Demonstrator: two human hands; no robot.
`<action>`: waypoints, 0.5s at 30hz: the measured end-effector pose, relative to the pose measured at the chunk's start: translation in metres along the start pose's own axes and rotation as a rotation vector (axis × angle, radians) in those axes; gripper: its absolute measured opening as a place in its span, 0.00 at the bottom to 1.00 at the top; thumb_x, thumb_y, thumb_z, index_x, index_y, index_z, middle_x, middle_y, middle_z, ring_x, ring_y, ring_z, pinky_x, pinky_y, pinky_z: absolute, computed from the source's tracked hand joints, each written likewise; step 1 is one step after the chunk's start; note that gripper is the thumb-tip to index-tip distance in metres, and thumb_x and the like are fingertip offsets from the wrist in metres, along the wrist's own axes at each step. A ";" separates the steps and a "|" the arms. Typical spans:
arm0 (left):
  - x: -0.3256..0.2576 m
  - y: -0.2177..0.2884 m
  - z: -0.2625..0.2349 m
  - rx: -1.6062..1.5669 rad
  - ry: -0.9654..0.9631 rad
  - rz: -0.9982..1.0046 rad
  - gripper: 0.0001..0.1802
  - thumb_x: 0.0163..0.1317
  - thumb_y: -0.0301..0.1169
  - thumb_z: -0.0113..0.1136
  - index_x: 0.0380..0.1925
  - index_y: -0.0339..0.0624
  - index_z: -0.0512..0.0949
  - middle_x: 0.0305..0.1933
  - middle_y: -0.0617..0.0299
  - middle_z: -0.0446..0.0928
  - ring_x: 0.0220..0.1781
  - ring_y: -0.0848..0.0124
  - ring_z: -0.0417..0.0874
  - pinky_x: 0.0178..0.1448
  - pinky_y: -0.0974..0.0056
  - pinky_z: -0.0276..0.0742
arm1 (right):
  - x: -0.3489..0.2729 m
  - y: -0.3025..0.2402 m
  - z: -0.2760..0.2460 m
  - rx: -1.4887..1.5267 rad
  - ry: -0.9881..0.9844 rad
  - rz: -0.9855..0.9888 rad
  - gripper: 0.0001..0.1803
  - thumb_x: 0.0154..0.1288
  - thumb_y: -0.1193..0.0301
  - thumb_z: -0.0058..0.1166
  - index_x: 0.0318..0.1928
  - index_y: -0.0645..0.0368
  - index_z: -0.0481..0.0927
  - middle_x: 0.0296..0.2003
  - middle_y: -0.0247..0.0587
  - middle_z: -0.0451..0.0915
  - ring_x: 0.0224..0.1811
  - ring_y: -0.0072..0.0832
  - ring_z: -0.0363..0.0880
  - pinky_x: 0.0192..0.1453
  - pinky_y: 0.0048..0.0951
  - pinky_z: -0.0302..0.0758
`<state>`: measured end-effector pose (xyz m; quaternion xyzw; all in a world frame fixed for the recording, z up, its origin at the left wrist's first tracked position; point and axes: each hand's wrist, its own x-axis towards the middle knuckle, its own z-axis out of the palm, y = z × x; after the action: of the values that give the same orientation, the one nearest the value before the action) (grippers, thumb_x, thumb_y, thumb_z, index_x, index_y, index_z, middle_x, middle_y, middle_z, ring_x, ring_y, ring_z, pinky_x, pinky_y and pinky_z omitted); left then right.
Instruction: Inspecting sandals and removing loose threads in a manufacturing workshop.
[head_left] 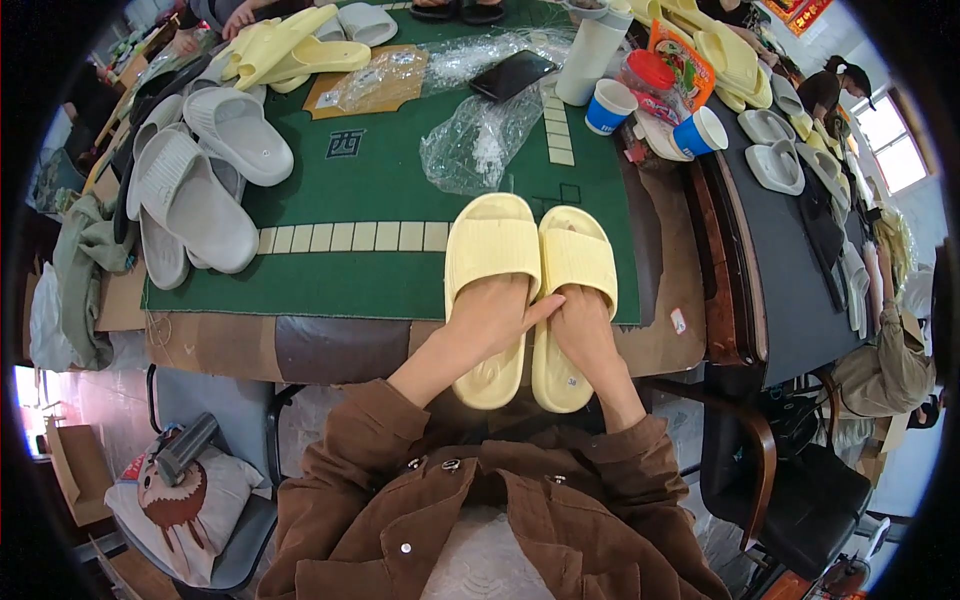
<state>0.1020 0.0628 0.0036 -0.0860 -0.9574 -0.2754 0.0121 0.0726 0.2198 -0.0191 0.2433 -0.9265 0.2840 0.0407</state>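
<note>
A pair of pale yellow slide slippers is held side by side at the near edge of the table, toes pointing away from me. My left hand (490, 318) reaches under the strap of the left slipper (494, 250), its fingers hidden inside and its thumb out toward the other slipper. Under the strap of the right slipper (580, 256) goes my right hand (583, 328), with its fingers also covered. Both heels hang over the table edge toward my lap. A crumpled clear plastic bag (480, 145) lies just beyond the toes.
Grey slippers (195, 200) pile up on the left, with yellow slippers (290, 50) behind. Beyond the bag are a black phone (512, 75), a white bottle (592, 60) and blue paper cups (610, 106). Chairs (215, 400) flank me; people work at the far and right sides.
</note>
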 end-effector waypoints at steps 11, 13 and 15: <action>-0.009 -0.002 0.006 0.051 0.048 0.051 0.29 0.66 0.50 0.46 0.38 0.28 0.75 0.32 0.43 0.79 0.33 0.51 0.82 0.38 0.53 0.79 | 0.009 -0.003 -0.014 0.154 -0.187 0.079 0.13 0.58 0.74 0.45 0.39 0.73 0.76 0.36 0.65 0.78 0.41 0.56 0.77 0.47 0.47 0.73; -0.014 -0.002 0.004 0.050 0.060 0.065 0.28 0.66 0.50 0.47 0.38 0.28 0.75 0.33 0.43 0.79 0.33 0.51 0.82 0.38 0.53 0.79 | 0.007 -0.004 -0.013 0.190 -0.210 0.109 0.13 0.59 0.74 0.44 0.39 0.73 0.76 0.36 0.65 0.77 0.41 0.57 0.77 0.47 0.47 0.72; -0.022 -0.001 0.004 0.049 0.070 0.076 0.27 0.66 0.49 0.47 0.38 0.29 0.75 0.33 0.43 0.79 0.33 0.51 0.82 0.38 0.53 0.79 | 0.004 -0.005 -0.011 0.290 -0.202 0.097 0.13 0.60 0.74 0.43 0.38 0.72 0.76 0.36 0.64 0.78 0.40 0.57 0.76 0.46 0.47 0.72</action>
<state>0.1232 0.0601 -0.0017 -0.1121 -0.9590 -0.2539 0.0583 0.0712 0.2205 -0.0059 0.2290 -0.8859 0.3903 -0.1019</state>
